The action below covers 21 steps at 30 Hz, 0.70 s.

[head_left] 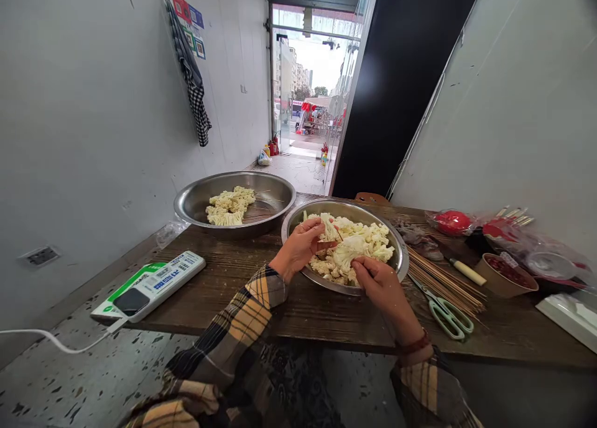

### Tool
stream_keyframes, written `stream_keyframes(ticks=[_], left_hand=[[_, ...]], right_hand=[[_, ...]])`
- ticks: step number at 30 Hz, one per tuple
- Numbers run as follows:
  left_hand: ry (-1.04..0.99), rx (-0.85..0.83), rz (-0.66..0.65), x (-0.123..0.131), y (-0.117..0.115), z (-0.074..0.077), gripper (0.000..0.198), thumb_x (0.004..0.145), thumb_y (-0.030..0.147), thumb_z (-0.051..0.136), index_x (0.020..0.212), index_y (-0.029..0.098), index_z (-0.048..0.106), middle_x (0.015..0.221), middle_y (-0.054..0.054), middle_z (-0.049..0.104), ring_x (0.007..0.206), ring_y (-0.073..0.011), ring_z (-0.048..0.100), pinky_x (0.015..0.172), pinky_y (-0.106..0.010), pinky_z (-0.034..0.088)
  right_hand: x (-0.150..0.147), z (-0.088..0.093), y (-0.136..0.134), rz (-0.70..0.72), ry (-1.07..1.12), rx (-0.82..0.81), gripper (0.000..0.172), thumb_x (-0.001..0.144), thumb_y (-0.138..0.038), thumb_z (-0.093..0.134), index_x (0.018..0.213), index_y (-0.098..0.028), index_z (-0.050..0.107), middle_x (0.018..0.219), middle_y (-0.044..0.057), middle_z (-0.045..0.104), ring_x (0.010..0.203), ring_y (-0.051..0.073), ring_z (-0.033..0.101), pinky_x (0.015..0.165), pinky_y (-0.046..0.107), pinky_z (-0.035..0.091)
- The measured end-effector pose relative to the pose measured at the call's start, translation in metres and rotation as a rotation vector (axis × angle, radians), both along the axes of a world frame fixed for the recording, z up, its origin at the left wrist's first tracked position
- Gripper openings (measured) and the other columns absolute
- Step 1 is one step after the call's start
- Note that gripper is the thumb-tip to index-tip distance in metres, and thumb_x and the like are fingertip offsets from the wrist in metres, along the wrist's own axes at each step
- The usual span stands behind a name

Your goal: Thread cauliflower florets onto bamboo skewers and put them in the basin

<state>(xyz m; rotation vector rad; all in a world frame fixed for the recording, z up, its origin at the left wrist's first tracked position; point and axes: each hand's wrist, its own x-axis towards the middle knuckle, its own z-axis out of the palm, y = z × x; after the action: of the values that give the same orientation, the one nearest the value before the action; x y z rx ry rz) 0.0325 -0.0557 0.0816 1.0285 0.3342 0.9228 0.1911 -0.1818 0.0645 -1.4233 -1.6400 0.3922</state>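
Over the right-hand steel bowl, which is heaped with cauliflower florets, both of my hands work close together. My left hand is closed on a small cauliflower piece. A reddish-brown strip shows beside its fingers; I cannot make out what it is. Between the thumb and fingers of my right hand is a larger pale cauliflower floret. In the left-hand steel bowl lies a cluster of cauliflower pieces with thin sticks among them.
Right of the bowls are bamboo skewers, green-handled scissors, a wooden-handled tool, a paper tub and plastic-wrapped items. A white device with a cable lies at the left table edge. A glass door stands beyond.
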Motion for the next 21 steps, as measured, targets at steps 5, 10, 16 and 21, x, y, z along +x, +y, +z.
stream_keyframes(ticks=[5,10,16,21], left_hand=[[0.028,-0.039,0.149,0.0021,0.0042,-0.0032,0.033,0.062,0.027,0.078,0.089,0.016,0.063,0.078,0.001,0.058,0.062,-0.0081,0.053,0.048,-0.018,0.046],[0.128,0.006,0.195,0.0028,0.0041,-0.0031,0.024,0.063,0.027,0.076,0.073,0.016,0.057,0.066,0.005,0.051,0.052,-0.0038,0.043,0.042,-0.014,0.032],[0.160,0.028,0.150,0.0021,0.0028,-0.0028,0.023,0.065,0.031,0.074,0.075,0.016,0.061,0.069,0.004,0.054,0.056,-0.0051,0.047,0.046,-0.016,0.033],[0.140,0.085,0.030,0.0021,-0.0017,0.0006,0.032,0.060,0.022,0.078,0.088,0.015,0.065,0.075,0.002,0.059,0.058,-0.0042,0.048,0.050,-0.016,0.033]], right_hand=[[0.0010,-0.0006,-0.0012,0.022,-0.001,0.008,0.033,0.093,-0.036,0.042,0.065,-0.021,0.049,0.057,-0.003,0.048,0.055,0.014,0.047,0.053,0.026,0.034],[0.0006,0.0023,-0.0010,0.049,-0.039,0.000,0.032,0.093,-0.034,0.043,0.065,-0.021,0.051,0.057,-0.002,0.050,0.056,0.014,0.047,0.055,0.026,0.034],[-0.0005,0.0011,0.0012,0.034,-0.050,-0.012,0.032,0.093,-0.033,0.042,0.064,-0.021,0.050,0.058,-0.003,0.050,0.056,0.014,0.046,0.055,0.026,0.033],[0.0000,-0.0023,0.0030,-0.035,-0.021,-0.007,0.032,0.093,-0.035,0.042,0.065,-0.021,0.049,0.056,-0.004,0.049,0.056,0.014,0.046,0.054,0.026,0.032]])
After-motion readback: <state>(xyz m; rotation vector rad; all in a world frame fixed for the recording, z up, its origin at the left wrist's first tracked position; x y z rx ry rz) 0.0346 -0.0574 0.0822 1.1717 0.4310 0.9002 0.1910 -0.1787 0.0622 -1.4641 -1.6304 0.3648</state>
